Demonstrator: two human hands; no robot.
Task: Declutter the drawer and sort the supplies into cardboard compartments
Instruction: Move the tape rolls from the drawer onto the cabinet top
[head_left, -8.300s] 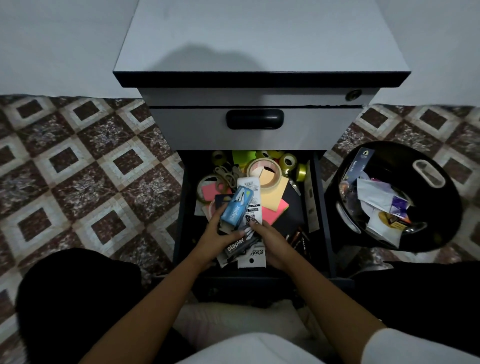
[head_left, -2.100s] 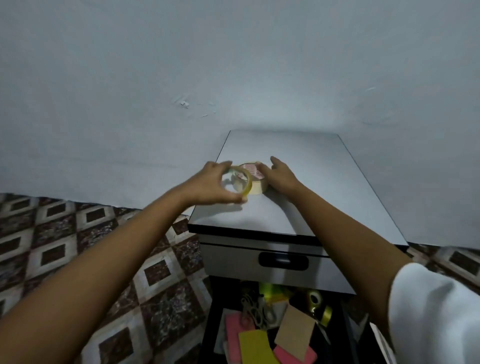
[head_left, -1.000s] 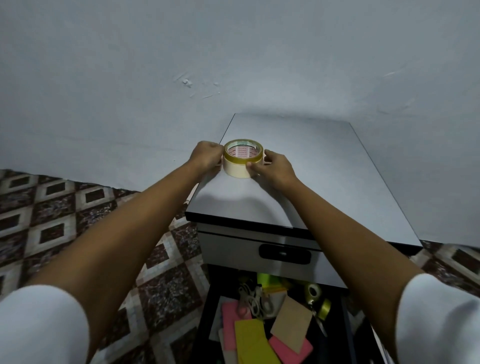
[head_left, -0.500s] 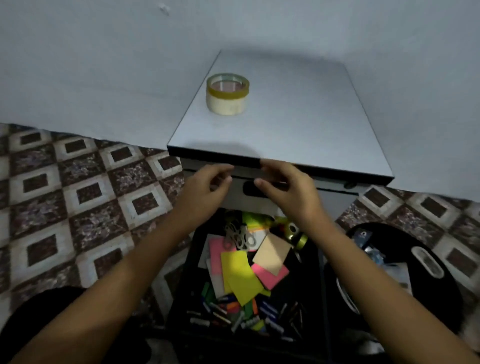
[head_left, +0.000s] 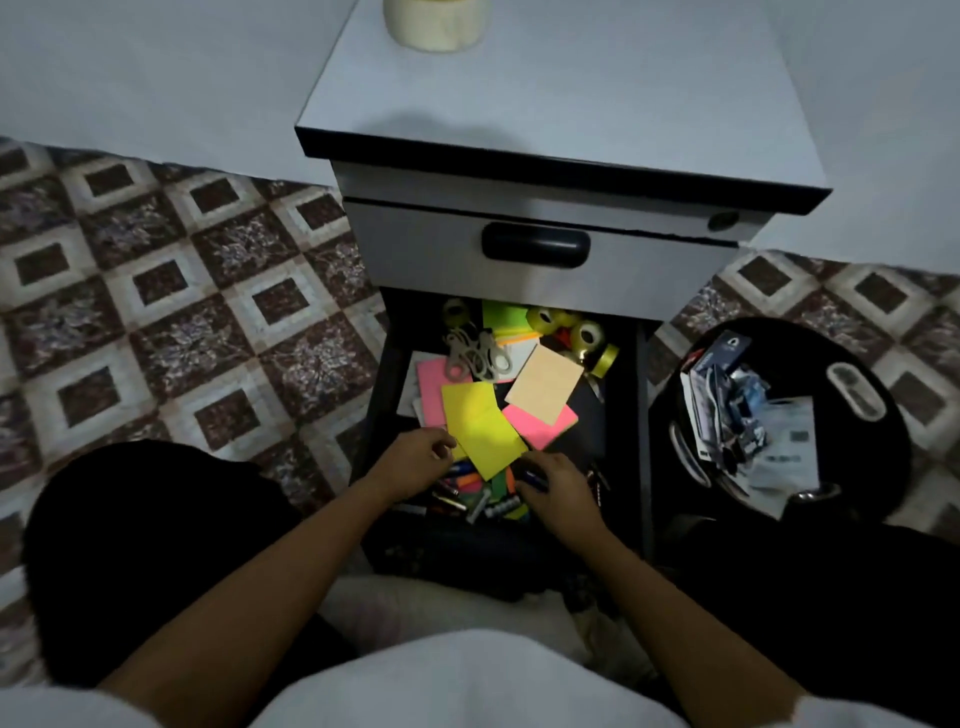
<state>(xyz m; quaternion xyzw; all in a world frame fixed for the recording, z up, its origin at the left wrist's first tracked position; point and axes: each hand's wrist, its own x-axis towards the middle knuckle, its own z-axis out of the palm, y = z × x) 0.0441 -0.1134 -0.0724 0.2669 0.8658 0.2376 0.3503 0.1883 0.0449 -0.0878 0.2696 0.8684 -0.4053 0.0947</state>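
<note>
Hands low in the open drawer (head_left: 642, 415), by its front edge.
Left hand (head_left: 415, 460) curls at a corner of the yellow pad (head_left: 480, 426), grasp unclear; right hand (head_left: 556, 483) clasps a blue pen (head_left: 532, 477) among markers (head_left: 483, 503).

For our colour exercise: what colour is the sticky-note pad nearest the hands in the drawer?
The sticky-note pad is bright yellow; the head view shows it best.

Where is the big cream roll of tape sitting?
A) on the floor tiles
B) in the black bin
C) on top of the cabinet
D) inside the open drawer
C: the big cream tape roll stands on the cabinet top, near its back left corner. It is well above the open drawer and not inside it.
</note>
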